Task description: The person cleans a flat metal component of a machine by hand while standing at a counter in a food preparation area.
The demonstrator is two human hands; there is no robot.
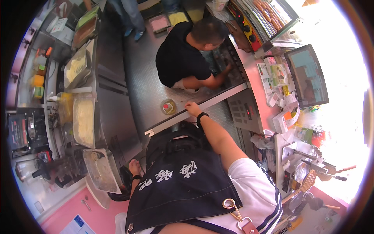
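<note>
My right hand [193,109], with a black band at the wrist, grips the top edge of a long white-edged door panel [214,99]. The panel slants across the aisle from the pink-topped counter [253,70]. My left hand [135,167] hangs low at my left, by a black bag [124,182] and a metal pan [102,171]; whether it holds anything is unclear. On the panel's far side a co-worker [182,55] in a black shirt crouches, one arm reaching in under the counter. A round tub [168,107] with a red-topped item in it sits on the floor nearby.
Along the left steel counter stand pans of pale food [84,121] and a yellow pump bottle [65,106]. The right counter carries a sausage roller grill [267,14], a screen [306,76] and waffle irons [306,181]. Another person's legs [128,14] are at the aisle's far end.
</note>
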